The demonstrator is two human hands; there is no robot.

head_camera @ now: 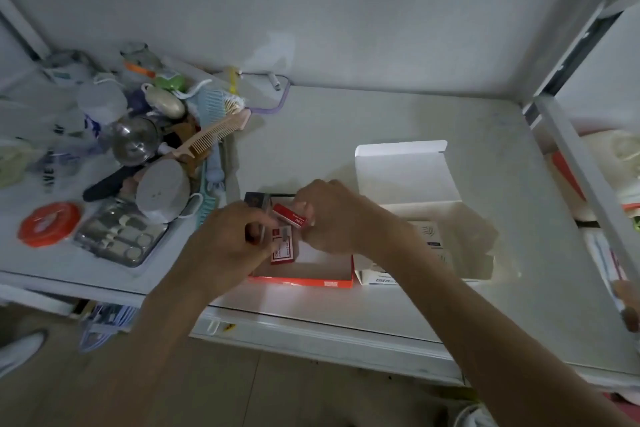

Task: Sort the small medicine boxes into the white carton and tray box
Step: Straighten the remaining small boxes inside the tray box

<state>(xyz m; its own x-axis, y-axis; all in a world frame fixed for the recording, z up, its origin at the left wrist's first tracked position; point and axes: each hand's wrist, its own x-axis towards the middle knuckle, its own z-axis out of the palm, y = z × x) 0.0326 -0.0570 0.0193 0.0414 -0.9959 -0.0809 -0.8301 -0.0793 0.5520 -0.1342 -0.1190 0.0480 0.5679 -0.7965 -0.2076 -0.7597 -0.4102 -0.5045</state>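
A shallow tray box (pixel 311 282) with red-orange walls sits near the desk's front edge. Inside it lies a small red and white medicine box (pixel 284 251). My right hand (pixel 332 215) holds another small red medicine box (pixel 290 219) tilted above the tray. My left hand (pixel 228 239) hovers over the tray's left side with fingers curled on something small and dark; what it is I cannot tell. A dark little box (pixel 255 199) stands at the tray's far left corner. The white carton (pixel 412 184) stands open to the right, lid raised.
A clutter of toiletries fills the left: a pink comb (pixel 214 135), a grey roll (pixel 162 191), a manicure set (pixel 119 237), a round red tin (pixel 48 224). A metal bed frame post (pixel 585 184) runs along the right. Bare desk lies behind the carton.
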